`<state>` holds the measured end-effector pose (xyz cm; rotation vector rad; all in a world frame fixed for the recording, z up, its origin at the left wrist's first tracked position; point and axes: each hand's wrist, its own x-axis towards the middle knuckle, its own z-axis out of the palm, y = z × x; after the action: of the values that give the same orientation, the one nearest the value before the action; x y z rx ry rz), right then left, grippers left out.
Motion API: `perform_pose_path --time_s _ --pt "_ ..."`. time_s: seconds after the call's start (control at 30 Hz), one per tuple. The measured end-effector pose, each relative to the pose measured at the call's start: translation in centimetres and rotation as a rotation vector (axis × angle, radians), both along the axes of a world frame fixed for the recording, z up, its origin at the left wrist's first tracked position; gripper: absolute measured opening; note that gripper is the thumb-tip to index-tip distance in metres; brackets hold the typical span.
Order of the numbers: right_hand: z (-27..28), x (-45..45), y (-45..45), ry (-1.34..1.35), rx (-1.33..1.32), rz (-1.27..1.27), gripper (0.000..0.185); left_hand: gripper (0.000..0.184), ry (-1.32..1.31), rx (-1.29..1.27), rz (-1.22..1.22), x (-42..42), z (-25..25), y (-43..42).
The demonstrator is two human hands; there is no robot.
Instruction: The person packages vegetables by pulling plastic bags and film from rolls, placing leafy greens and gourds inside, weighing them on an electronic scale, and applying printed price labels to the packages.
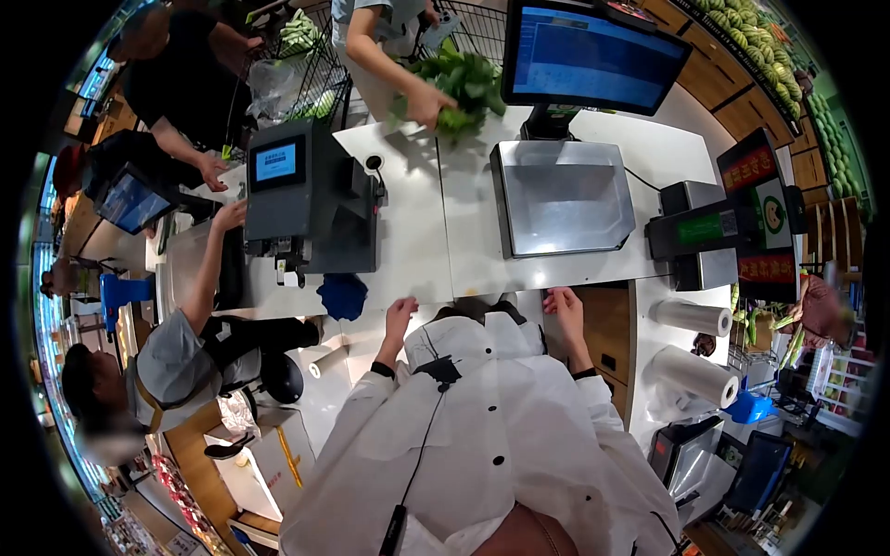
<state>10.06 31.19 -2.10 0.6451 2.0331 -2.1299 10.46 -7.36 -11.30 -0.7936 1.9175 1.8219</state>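
My left hand (398, 320) is at the near edge of the white counter (399, 222), loosely bent and holding nothing that I can see. My right hand (567, 313) rests near the same edge, fingers partly extended, with nothing in it. Across the counter, a customer's hand (427, 104) grips a bunch of leafy greens (468, 88) over the far edge. Between that side and my right hand lies a flat metal scale (565, 199), its pan bare. A dark blue cloth (342, 296) sits left of my left hand, below a grey label printer (315, 199).
A monitor (593, 56) stands behind the scale. Rolls of plastic bags (695, 317) and a sign stand (714, 227) are at the right. A co-worker (176, 357) reaches over the counter at the left. Shopping carts (306, 74) stand beyond the far edge.
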Motion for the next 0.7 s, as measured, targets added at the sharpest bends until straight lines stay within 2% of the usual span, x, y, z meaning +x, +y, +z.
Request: perform_pose_path --time_s 0.1,0.23,0.37,0.43,0.7 --pt "-0.4 1.0 -0.2 0.011 0.011 0.005 0.021 0.032 0.123 0.025 0.038 -2.8 2.2 1.5" --pt "-0.5 1.8 0.8 -0.03 0.026 0.005 0.022 0.03 0.16 0.067 0.04 -4.1 4.6 2.9" --pt "0.7 2.2 2.2 -0.084 0.051 -0.028 0.022 0.034 0.109 0.05 0.003 -3.8 4.1 4.2" --pt "0.2 2.5 3.1 -0.092 0.047 -0.039 0.022 0.029 0.02 0.111 0.014 -3.6 3.7 4.7" --pt "-0.7 2.2 5.5 -0.122 0.063 -0.05 0.023 0.031 0.002 0.111 0.011 -3.4 2.8 6.5"
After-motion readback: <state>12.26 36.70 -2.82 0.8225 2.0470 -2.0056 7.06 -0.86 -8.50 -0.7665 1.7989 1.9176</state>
